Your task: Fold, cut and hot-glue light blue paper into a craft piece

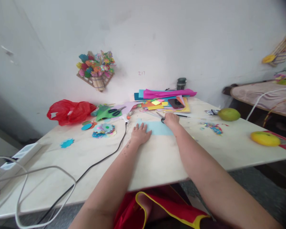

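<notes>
A sheet of light blue paper (161, 128) lies flat on the white table (157, 159). My left hand (141, 133) rests with spread fingers on the paper's left end. Over its far right part, my right hand (172, 120) is closed around a pair of scissors (160, 115). Their blades point up and to the left, and my fingers cover much of the handles. Whether the blades touch the paper I cannot tell. A black pencil or pen (184, 116) lies just beyond my right hand.
Stacked coloured paper (169, 94) and a phone (175, 103) lie at the back. Left are another pair of scissors (116, 111), paper flowers (104, 129), a red plastic bag (70, 112) and a glue gun's black cord (109, 155). Mangoes (229, 114) and paper scraps (213, 128) lie right.
</notes>
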A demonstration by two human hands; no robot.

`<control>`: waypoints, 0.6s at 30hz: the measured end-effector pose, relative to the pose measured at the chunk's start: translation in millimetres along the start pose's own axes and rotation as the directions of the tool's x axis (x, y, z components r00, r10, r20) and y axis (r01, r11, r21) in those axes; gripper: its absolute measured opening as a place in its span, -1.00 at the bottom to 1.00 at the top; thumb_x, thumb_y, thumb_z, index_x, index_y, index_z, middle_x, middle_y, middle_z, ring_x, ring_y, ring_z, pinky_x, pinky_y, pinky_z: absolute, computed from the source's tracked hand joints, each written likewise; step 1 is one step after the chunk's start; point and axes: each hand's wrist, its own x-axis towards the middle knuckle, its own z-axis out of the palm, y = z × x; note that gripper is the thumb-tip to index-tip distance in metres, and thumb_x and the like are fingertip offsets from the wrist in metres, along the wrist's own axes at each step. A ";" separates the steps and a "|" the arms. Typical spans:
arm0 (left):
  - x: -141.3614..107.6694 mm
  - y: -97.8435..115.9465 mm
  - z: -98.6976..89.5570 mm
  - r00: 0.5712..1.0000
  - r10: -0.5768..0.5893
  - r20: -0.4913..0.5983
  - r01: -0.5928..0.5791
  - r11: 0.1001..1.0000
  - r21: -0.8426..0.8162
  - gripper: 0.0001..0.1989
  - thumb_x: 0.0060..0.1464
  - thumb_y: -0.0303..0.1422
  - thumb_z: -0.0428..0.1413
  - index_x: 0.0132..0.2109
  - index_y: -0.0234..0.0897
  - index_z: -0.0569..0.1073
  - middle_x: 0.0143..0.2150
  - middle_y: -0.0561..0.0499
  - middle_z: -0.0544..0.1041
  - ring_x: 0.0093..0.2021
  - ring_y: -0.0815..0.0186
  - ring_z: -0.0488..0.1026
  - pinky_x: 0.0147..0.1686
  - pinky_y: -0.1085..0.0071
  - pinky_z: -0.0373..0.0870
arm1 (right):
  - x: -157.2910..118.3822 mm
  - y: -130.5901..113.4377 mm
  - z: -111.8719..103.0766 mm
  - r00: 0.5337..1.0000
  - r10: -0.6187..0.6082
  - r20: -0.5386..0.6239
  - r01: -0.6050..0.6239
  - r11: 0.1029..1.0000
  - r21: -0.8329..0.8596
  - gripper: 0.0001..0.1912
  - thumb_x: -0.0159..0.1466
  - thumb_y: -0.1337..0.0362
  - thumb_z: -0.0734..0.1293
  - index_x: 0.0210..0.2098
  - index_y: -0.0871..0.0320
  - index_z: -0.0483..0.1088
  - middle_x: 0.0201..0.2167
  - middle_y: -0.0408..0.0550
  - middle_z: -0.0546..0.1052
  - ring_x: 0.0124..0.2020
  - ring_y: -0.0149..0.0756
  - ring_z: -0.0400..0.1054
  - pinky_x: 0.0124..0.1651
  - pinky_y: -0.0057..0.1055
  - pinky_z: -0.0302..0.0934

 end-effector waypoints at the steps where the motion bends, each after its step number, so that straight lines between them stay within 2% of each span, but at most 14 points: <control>1: -1.6 1.1 -1.7 1.000 -0.013 -0.002 0.013 1.000 0.010 -0.42 0.05 -0.03 -0.16 0.17 -0.19 0.19 0.28 -0.07 0.04 0.27 0.00 -0.13 0.15 0.05 -0.13 | 0.0 0.1 0.0 1.000 0.005 0.007 -0.005 1.000 -0.002 -0.67 0.10 0.34 0.26 -0.13 0.18 0.42 -0.16 0.11 0.48 -0.12 -0.15 0.36 -0.20 -0.36 0.19; 4: -4.3 1.7 -7.3 0.997 -0.037 -0.070 0.042 0.996 0.078 -0.50 0.07 -0.10 -0.13 0.05 -0.30 0.34 0.17 -0.21 0.24 0.20 -0.03 0.06 0.10 0.03 -0.03 | -0.5 0.0 0.2 1.000 0.012 0.024 -0.012 1.000 -0.003 -0.68 0.11 0.33 0.25 -0.13 0.21 0.42 -0.17 0.13 0.47 -0.12 -0.13 0.35 -0.19 -0.33 0.19; 7: -1.9 -4.7 -13.1 0.977 -0.018 -0.213 0.052 0.986 0.158 -0.66 0.08 -0.25 -0.10 -0.19 -0.32 0.48 -0.10 -0.26 0.47 0.10 0.00 0.20 0.10 0.03 -0.06 | -1.4 -1.1 1.1 1.000 0.010 0.007 -0.010 1.000 -0.001 -0.67 0.13 0.31 0.24 -0.11 0.23 0.40 -0.16 0.16 0.45 -0.08 -0.11 0.32 -0.17 -0.30 0.18; 8: -0.1 -8.1 -14.7 0.965 -0.003 -0.261 0.049 0.984 0.170 -0.69 0.08 -0.27 -0.09 -0.23 -0.31 0.49 -0.13 -0.25 0.48 0.11 0.01 0.19 0.12 0.03 -0.11 | -1.8 -1.7 1.3 1.000 0.006 -0.005 -0.006 1.000 -0.004 -0.66 0.13 0.31 0.24 -0.10 0.24 0.40 -0.15 0.17 0.44 -0.06 -0.09 0.30 -0.16 -0.29 0.18; 11: 6.0 -19.4 -16.9 0.932 0.019 -0.361 0.047 0.984 0.173 -0.70 0.06 -0.25 -0.05 -0.13 -0.25 0.45 0.06 -0.18 0.36 0.22 0.01 -0.02 0.15 -0.01 -0.24 | -3.6 -4.5 1.1 0.999 -0.025 -0.039 0.024 0.999 -0.027 -0.65 0.13 0.31 0.23 -0.09 0.26 0.40 -0.10 0.21 0.40 -0.01 -0.08 0.23 -0.12 -0.28 0.15; 14: 10.9 -28.6 -15.6 0.947 -0.067 -0.315 0.122 0.980 0.157 -0.58 0.07 -0.14 -0.09 0.01 -0.21 0.36 0.18 -0.13 0.23 0.26 -0.01 -0.14 0.15 -0.05 -0.27 | -6.2 -7.2 -0.1 0.995 -0.076 -0.068 0.072 0.996 -0.054 -0.66 0.14 0.34 0.20 -0.10 0.27 0.40 -0.10 0.21 0.39 -0.03 -0.07 0.23 -0.08 -0.26 0.11; 18: 14.2 -38.2 -13.8 0.950 -0.210 -0.230 0.245 0.960 0.134 -0.47 0.08 -0.06 -0.18 0.04 -0.30 0.34 0.17 -0.17 0.23 0.24 -0.09 -0.11 0.13 -0.01 -0.17 | -9.5 -9.5 -1.7 0.987 -0.131 -0.098 0.124 0.989 -0.076 -0.67 0.16 0.35 0.18 -0.12 0.28 0.41 -0.10 0.20 0.39 -0.05 -0.06 0.23 -0.07 -0.25 0.08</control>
